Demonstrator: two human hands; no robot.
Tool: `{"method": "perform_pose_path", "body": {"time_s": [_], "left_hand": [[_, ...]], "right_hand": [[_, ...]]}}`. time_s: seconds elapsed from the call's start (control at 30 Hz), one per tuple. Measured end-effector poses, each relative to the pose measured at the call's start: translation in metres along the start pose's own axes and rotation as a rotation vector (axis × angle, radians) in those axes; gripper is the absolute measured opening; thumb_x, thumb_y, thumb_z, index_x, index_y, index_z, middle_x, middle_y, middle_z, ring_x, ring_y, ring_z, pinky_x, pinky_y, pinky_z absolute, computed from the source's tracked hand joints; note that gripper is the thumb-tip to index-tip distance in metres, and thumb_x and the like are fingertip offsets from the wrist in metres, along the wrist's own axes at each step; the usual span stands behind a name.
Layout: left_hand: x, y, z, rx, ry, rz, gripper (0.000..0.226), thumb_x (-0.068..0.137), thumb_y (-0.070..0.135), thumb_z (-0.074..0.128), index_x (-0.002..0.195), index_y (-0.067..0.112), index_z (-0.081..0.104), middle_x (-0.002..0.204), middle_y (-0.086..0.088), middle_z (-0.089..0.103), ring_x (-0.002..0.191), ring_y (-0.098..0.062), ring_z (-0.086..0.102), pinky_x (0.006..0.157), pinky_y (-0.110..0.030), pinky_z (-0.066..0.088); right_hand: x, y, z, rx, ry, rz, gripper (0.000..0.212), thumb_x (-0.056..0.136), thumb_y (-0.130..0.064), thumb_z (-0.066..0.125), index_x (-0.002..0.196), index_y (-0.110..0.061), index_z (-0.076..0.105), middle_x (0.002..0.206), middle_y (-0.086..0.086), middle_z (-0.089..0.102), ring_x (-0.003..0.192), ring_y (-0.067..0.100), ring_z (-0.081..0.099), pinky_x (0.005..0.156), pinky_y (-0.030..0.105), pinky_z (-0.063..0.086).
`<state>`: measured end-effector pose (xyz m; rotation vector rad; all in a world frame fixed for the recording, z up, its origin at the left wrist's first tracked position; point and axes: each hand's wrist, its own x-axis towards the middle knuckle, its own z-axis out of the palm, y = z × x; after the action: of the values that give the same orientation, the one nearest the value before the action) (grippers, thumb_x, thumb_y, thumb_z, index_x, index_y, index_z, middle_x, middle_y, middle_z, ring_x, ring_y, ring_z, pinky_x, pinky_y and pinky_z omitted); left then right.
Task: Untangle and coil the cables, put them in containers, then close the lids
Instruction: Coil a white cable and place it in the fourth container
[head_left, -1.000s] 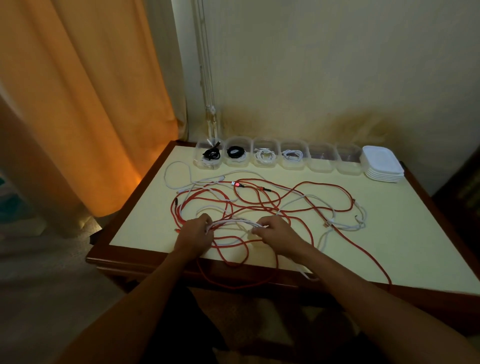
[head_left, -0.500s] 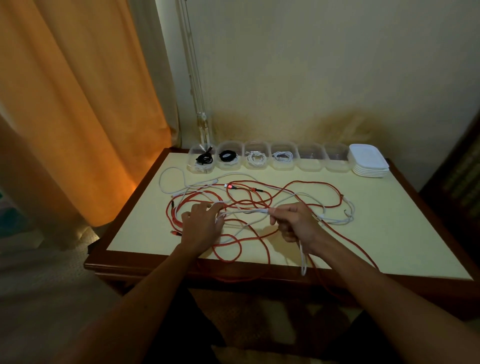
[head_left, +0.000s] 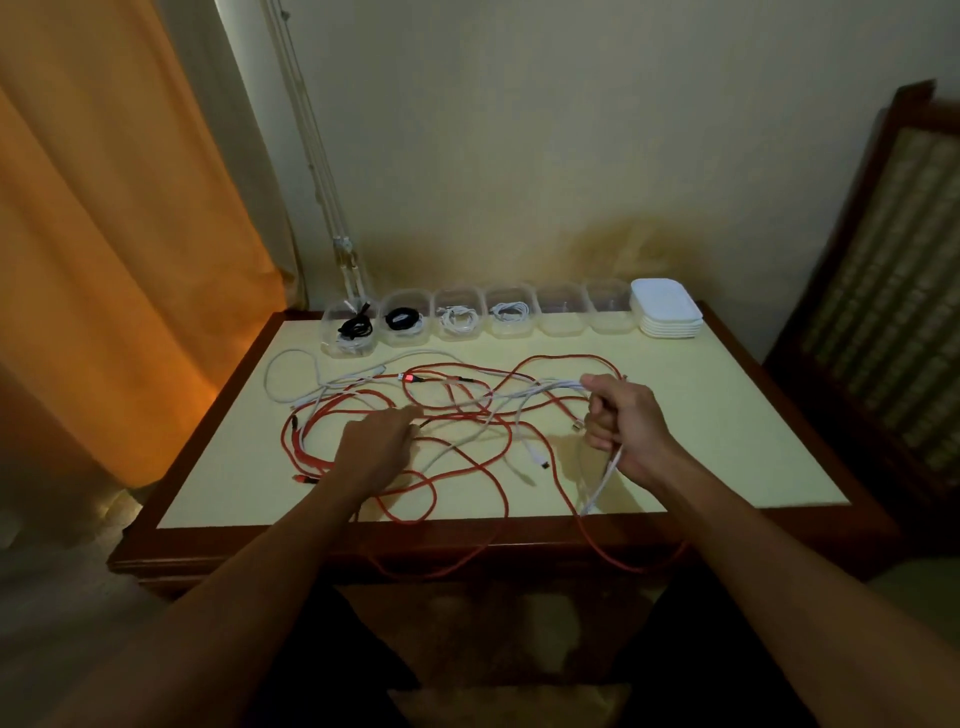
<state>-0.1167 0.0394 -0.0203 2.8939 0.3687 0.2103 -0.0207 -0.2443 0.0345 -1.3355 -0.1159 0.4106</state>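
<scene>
The right hand (head_left: 621, 426) grips a white cable (head_left: 524, 391) whose long axis runs toward nine o'clock into the red cable (head_left: 467, 462) tangle mid-table; the left hand (head_left: 376, 447), fingers flat, presses that tangle, with the empty containers (head_left: 587, 312) at twelve o'clock

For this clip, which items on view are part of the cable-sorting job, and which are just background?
Part of the job:
- white cable, gripped by the right hand
- red cable, under the left hand
- row of clear containers, four already holding coils
- stack of white lids

Just there:
- orange curtain
- table
- wall
</scene>
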Motion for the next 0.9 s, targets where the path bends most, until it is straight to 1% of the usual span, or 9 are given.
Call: {"method": "perform_pose_path", "body": {"time_s": [0.13,0.3,0.37,0.43,0.47,0.53,0.63,0.73,0.9], "left_hand": [[0.001,0.007,0.005,-0.013,-0.056,-0.035,0.051,0.098,0.025,0.051,0.147,0.026,0.036,0.143,-0.008,0.050,0.129,-0.026,0.048,0.103,-0.049,0.044],[0.009,0.049,-0.004,-0.605,0.204,-0.059,0.031,0.103,0.020,0.045,0.129,0.010,0.059,0.126,-0.012,0.062,0.111,-0.024,0.059,0.093,-0.032,0.046],[0.012,0.068,-0.016,-0.917,0.080,-0.142,0.032,0.101,0.024,0.048,0.132,0.020,0.056,0.128,-0.007,0.062,0.109,-0.022,0.062,0.094,-0.039,0.051],[0.009,0.085,-0.027,-1.267,-0.227,-0.202,0.040,0.097,0.018,0.054,0.136,0.026,0.049,0.126,-0.007,0.064,0.105,-0.025,0.067,0.086,-0.042,0.057],[0.006,0.092,-0.029,-1.384,-0.359,-0.220,0.045,0.094,0.013,0.057,0.135,0.027,0.046,0.125,-0.008,0.065,0.105,-0.027,0.068,0.086,-0.044,0.057],[-0.002,0.106,-0.026,-1.473,-0.474,-0.206,0.046,0.092,0.014,0.062,0.133,0.028,0.047,0.122,-0.009,0.067,0.106,-0.031,0.068,0.088,-0.047,0.055],[-0.009,0.122,-0.008,-1.475,-0.432,-0.236,0.032,0.097,0.027,0.058,0.125,0.014,0.054,0.118,-0.010,0.069,0.103,-0.032,0.069,0.085,-0.043,0.052],[-0.006,0.128,0.012,-1.574,-0.321,-0.386,0.030,0.102,0.024,0.048,0.113,-0.002,0.059,0.108,-0.014,0.069,0.089,-0.026,0.070,0.076,-0.036,0.052],[-0.002,0.130,0.022,-1.992,-0.180,-0.678,0.022,0.104,0.015,0.037,0.090,0.004,0.051,0.074,-0.010,0.056,0.062,-0.019,0.057,0.062,-0.030,0.049]], "right_hand": [[-0.005,0.006,-0.010,0.001,-0.080,0.010,0.039,0.095,-0.015,0.053,0.057,-0.011,0.047,0.040,-0.003,0.021,0.035,0.012,0.016,0.042,0.023,0.018],[-0.009,0.009,-0.009,-0.066,-0.145,0.001,0.037,0.096,-0.019,0.054,0.060,-0.008,0.050,0.041,-0.002,0.022,0.037,0.013,0.015,0.046,0.030,0.013],[-0.010,0.009,-0.010,-0.079,-0.119,0.010,0.038,0.098,-0.023,0.054,0.063,-0.008,0.053,0.044,-0.002,0.023,0.039,0.013,0.017,0.045,0.028,0.016],[-0.013,0.010,-0.010,-0.091,-0.085,0.026,0.038,0.099,-0.027,0.055,0.067,-0.007,0.057,0.048,-0.001,0.024,0.042,0.013,0.019,0.045,0.026,0.020],[-0.016,0.012,-0.010,-0.112,-0.077,0.029,0.039,0.100,-0.029,0.056,0.068,-0.007,0.059,0.049,-0.001,0.024,0.043,0.013,0.020,0.045,0.026,0.021],[-0.021,0.021,-0.009,-0.206,-0.089,0.012,0.040,0.100,-0.033,0.055,0.070,-0.008,0.065,0.049,-0.002,0.028,0.044,0.012,0.024,0.047,0.026,0.024],[-0.036,0.039,-0.007,-0.382,-0.141,-0.028,0.037,0.102,-0.032,0.052,0.079,-0.013,0.073,0.048,-0.012,0.038,0.044,0.005,0.036,0.051,0.025,0.031],[-0.050,0.051,-0.010,-0.389,-0.225,-0.013,0.029,0.102,-0.028,0.053,0.088,-0.011,0.072,0.056,0.000,0.042,0.047,0.011,0.039,0.048,0.027,0.034],[-0.060,0.053,-0.029,-0.634,-0.413,0.028,0.027,0.095,-0.034,0.063,0.084,-0.011,0.069,0.061,-0.002,0.059,0.055,0.011,0.055,0.065,0.028,0.047]]}}
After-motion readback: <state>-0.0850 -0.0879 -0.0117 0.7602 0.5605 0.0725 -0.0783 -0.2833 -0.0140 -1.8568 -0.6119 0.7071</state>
